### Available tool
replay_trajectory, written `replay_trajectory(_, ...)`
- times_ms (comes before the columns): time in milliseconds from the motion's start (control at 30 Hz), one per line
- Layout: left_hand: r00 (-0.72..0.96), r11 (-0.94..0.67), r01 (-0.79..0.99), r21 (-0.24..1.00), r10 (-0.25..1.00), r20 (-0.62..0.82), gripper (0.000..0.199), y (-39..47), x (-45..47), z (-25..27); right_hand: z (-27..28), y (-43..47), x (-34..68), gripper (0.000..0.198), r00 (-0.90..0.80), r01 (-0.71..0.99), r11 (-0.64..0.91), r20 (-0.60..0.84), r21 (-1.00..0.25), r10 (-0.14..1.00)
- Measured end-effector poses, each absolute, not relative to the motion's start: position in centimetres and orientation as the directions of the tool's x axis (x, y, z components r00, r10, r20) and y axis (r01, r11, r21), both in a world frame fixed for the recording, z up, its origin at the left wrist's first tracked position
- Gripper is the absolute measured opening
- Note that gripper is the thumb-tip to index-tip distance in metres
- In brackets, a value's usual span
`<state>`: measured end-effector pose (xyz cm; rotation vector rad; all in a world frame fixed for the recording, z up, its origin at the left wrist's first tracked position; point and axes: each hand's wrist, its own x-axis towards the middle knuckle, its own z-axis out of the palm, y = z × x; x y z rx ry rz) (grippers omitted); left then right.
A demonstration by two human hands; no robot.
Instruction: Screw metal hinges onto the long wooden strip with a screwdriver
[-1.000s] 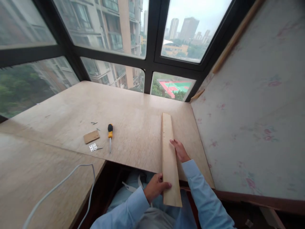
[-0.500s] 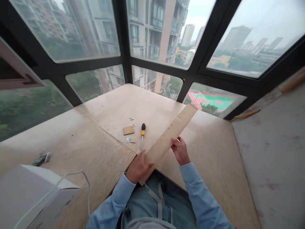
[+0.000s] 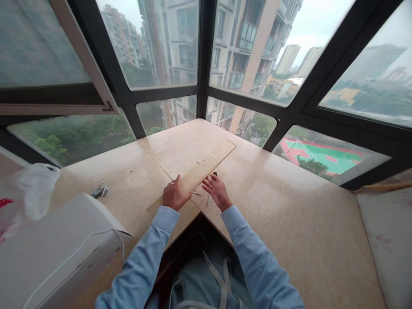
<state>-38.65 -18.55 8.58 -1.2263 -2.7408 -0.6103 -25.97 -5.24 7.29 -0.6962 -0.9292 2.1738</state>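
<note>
The board (image 3: 206, 164) slants lengthwise from near left to far right; left hand (image 3: 174, 195) clasps it, right hand (image 3: 217, 191) loosely open alongside

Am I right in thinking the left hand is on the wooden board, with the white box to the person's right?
Not quite: the head view shows the white box to the person's left; the left hand is on the wooden board.

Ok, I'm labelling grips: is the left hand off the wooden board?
No, the left hand holds the wooden board toward its nearer end.
</note>
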Motion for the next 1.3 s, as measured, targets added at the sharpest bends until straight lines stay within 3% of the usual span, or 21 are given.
replay_trajectory(133, -0.715, 0.661, 0.699, 0.273, 0.653, 0.249, 0.088, -18.5, -41.5, 7.5, 5.7, -5.0, -21.7, 0.049, -0.685, -0.237, -0.531, -0.248, -0.813, 0.685)
replay_trajectory(267, -0.781, 0.737, 0.624, 0.259, 0.587, 0.212, 0.086, -18.4, -43.9, 5.6, 3.1, -4.7, -15.0, 0.047, -0.593, -0.176, -0.525, -0.337, -0.832, 0.732)
replay_trajectory(567, -0.850, 0.821, 0.523, 0.227, 0.523, 0.065, 0.093, -19.0, -47.7, 3.6, 1.1, -4.4, -3.7, 0.042, -0.473, -0.314, -0.511, -0.335, -0.800, 0.815)
replay_trajectory(733, -0.845, 0.822, 0.528, 0.215, 0.534, 0.031, 0.097, -18.7, -48.2, 3.7, 0.7, -4.6, -2.9, 0.042, -0.425, -0.430, -0.527, -0.351, -0.733, 0.834)
replay_trajectory(1000, -0.835, 0.821, 0.547, 0.163, 0.549, 0.034, 0.094, -18.5, -47.9, 3.9, 0.7, -4.9, -3.2, 0.038, -0.436, -0.396, -0.523, -0.347, -0.755, 0.830)
replay_trajectory(1300, -0.828, 0.824, 0.560, 0.089, 0.561, 0.009, 0.069, -17.7, -47.0, 4.5, 1.0, -5.1, -3.6, 0.036, -0.429, -0.385, -0.484, -0.312, -0.786, 0.848)
